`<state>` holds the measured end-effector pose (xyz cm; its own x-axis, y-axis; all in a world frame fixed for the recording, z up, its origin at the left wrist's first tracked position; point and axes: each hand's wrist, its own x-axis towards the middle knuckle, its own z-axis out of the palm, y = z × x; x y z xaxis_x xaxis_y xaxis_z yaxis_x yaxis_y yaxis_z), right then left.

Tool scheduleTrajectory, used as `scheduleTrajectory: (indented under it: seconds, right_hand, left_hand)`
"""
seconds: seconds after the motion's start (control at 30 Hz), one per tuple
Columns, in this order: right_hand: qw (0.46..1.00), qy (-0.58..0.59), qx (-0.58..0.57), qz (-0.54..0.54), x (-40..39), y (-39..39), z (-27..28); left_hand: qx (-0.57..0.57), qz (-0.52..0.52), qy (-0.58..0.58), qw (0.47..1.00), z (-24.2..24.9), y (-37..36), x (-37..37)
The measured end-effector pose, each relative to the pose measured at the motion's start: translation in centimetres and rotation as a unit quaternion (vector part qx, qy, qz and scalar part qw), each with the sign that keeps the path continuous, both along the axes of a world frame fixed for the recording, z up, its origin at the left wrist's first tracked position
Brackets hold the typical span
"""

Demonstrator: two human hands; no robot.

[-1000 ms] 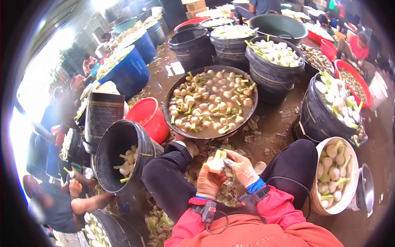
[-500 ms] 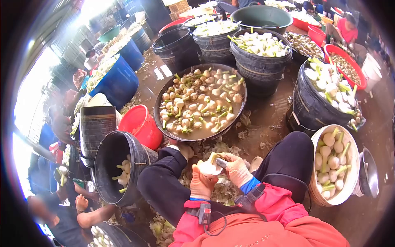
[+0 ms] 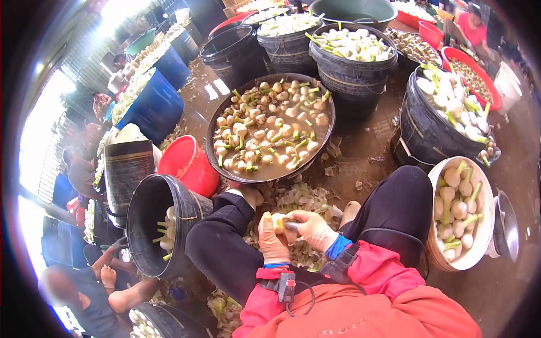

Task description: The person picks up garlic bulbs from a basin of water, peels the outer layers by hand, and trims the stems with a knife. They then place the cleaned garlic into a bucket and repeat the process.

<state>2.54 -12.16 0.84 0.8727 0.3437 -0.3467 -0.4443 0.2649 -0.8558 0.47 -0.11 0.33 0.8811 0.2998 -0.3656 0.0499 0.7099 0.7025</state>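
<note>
My left hand (image 3: 273,241) is closed around a white garlic bulb (image 3: 279,221), held over my lap with its pale yellowish part facing up. My right hand (image 3: 315,230) grips a small knife (image 3: 292,225), whose short grey blade lies against the bulb; its handle is hidden in the fingers. Both hands wear thin pale gloves. Just beyond them, a wide dark basin (image 3: 209,147) holds garlic with cut green stems in muddy water. Peelings (image 3: 307,200) lie heaped on the floor beneath my hands.
Trimmed bulbs fill a white bucket (image 3: 489,219) by my right knee. A tipped black bucket (image 3: 132,225) at left holds several bulbs; a red bucket (image 3: 194,169) stands behind it. Full black buckets (image 3: 352,76) stand beyond the basin. Another person (image 3: 84,293) sits at lower left.
The bulb has turned in my left hand: its stem pointed up before and now a pale yellowish part does. The knife has shifted slightly left with my right hand. The view has tilted slightly.
</note>
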Motion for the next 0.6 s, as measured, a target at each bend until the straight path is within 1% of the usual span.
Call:
scheduleTrajectory:
  seconds: [0.03, 0.07, 0.1, 0.13, 0.17, 0.23, 0.27, 0.3, 0.37, 0.4, 0.43, 0.47, 0.5, 0.53, 0.57, 0.6]
  right_hand:
    - [1.0, -0.012, 0.002, -0.027, 0.4, -0.1, -0.1]
    - [0.998, -0.034, -0.011, -0.055, 1.1, -0.4, -0.9]
    - [0.996, -0.035, -0.001, -0.077, 1.4, -0.7, -0.9]
    - [0.995, -0.018, -0.027, -0.095, 1.7, -0.8, -1.0]
    - [0.992, 0.0, -0.053, -0.113, 1.8, -0.9, -0.9]
    - [0.981, -0.018, -0.078, -0.177, 2.6, -1.5, -2.7]
    - [0.972, 0.009, -0.085, -0.219, 3.3, -1.9, -2.8]
    - [0.957, 0.046, -0.02, -0.284, 4.2, -2.3, -3.3]
    - [0.946, 0.129, -0.018, -0.297, 4.5, -2.8, -3.4]
    - [0.968, 0.0, -0.128, -0.218, 4.6, -2.5, -3.1]
    - [0.951, -0.008, -0.306, -0.042, 3.5, -2.9, -2.7]
    - [0.94, -0.071, -0.332, -0.027, 2.9, -2.1, -2.4]
    - [0.925, -0.133, -0.356, -0.012, 2.1, -1.3, -2.2]
    - [0.925, -0.134, -0.356, -0.009, 1.5, -0.8, -2.2]
    - [0.957, -0.151, -0.246, -0.004, 0.9, -0.4, -2.2]
    - [0.977, -0.166, -0.132, -0.001, 0.6, -0.2, -1.1]
  left_hand:
    - [-0.032, 0.012, 0.03, 0.999, -0.2, 0.3, 0.2]
    - [-0.031, 0.011, 0.032, 0.999, 0.5, 0.1, 0.1]
    - [-0.007, -0.019, 0.05, 0.999, 1.6, -0.4, -0.2]
    - [0.017, -0.05, 0.069, 0.996, 2.4, -0.8, -0.4]
    - [0.017, -0.054, 0.071, 0.996, 2.9, -0.8, -0.5]
    - [0.01, -0.095, 0.084, 0.992, 3.4, -0.6, -0.5]
    - [0.01, -0.095, 0.045, 0.994, 1.9, -0.1, -0.9]
    - [-0.019, -0.121, 0.025, 0.992, 2.3, 0.4, -1.2]
    - [0.026, -0.076, 0.027, 0.996, 3.4, 0.0, -1.4]
    - [0.028, -0.076, 0.026, 0.996, 3.1, 0.2, -1.3]
    - [0.047, -0.043, 0.012, 0.998, 2.4, 0.5, -1.2]
    - [0.064, -0.009, -0.003, 0.998, 2.0, 0.6, -1.1]
    - [0.063, -0.006, -0.004, 0.998, 2.1, 0.5, -1.1]
    - [0.138, -0.026, 0.011, 0.99, 2.2, 0.5, -1.1]
    - [0.212, -0.048, 0.027, 0.976, 2.2, 0.4, -1.2]
    - [0.272, -0.047, 0.023, 0.961, 1.5, 0.4, -0.8]
